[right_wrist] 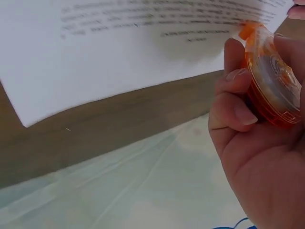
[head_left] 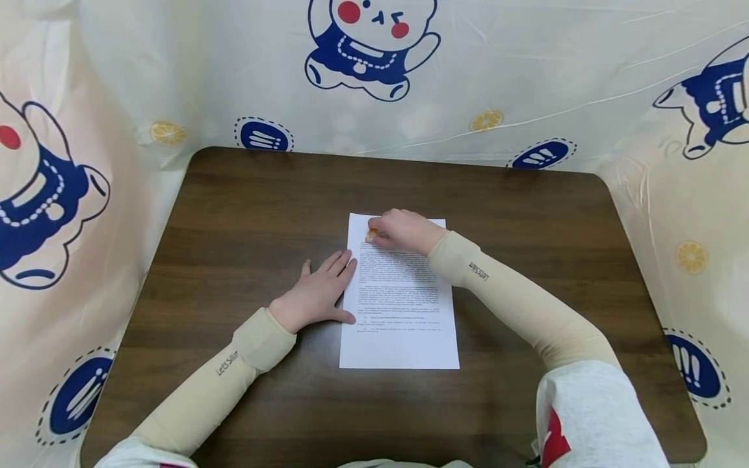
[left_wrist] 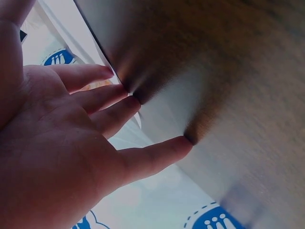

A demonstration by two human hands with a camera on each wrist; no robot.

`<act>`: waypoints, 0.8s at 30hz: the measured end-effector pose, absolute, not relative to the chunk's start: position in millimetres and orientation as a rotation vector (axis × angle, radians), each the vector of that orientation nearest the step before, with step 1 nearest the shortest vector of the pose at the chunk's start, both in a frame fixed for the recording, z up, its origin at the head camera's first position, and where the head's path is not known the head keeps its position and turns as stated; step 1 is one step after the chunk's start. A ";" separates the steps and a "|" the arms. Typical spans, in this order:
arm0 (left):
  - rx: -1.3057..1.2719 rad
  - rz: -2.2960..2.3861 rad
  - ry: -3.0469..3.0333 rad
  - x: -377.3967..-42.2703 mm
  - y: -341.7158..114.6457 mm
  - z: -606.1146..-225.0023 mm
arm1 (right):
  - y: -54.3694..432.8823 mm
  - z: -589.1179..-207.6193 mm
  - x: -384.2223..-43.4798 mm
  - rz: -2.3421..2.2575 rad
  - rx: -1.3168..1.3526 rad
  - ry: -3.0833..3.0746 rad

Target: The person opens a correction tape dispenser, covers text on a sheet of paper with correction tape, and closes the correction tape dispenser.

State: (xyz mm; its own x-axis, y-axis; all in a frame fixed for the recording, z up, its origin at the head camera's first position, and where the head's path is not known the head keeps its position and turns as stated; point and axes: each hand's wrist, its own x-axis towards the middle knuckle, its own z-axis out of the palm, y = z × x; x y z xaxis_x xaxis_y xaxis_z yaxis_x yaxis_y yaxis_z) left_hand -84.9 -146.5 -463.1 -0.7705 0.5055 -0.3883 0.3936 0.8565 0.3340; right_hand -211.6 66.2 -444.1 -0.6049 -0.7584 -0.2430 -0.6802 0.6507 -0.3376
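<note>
A printed sheet of paper (head_left: 398,348) lies on the brown table, its text running across the upper and middle part. My right hand (head_left: 406,231) grips an orange, see-through correction tape (right_wrist: 274,78) near the sheet's top left. In the right wrist view the fingers curl round its body, and its orange tip meets the paper at the first lines of text. My left hand (head_left: 318,289) is spread out at the sheet's left edge, fingertips and thumb tip at the paper's border; the left wrist view shows its fingertips touching down on the surface.
The dark wooden table (head_left: 234,214) has rounded corners and extends on all sides of the sheet. A pale curtain (head_left: 234,65) with blue cartoon prints hangs close behind the table and along both sides. Cream arm sleeves (head_left: 521,305) cover both forearms.
</note>
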 end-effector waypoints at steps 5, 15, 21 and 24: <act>0.644 0.316 2.555 -86.5 -147.1 -464.6 | 59.0 -438.3 -211.4 -0.206 -1.144 2.519; 0.661 0.313 2.568 -87.2 -147.5 -465.0 | 59.7 -439.1 -210.4 -0.175 -1.096 2.517; 0.651 0.316 2.559 -86.4 -146.0 -465.6 | 61.4 -440.2 -209.8 -0.187 -1.110 2.519; 0.647 0.319 2.552 -85.8 -145.7 -464.8 | 63.3 -442.2 -209.6 -0.209 -1.120 2.521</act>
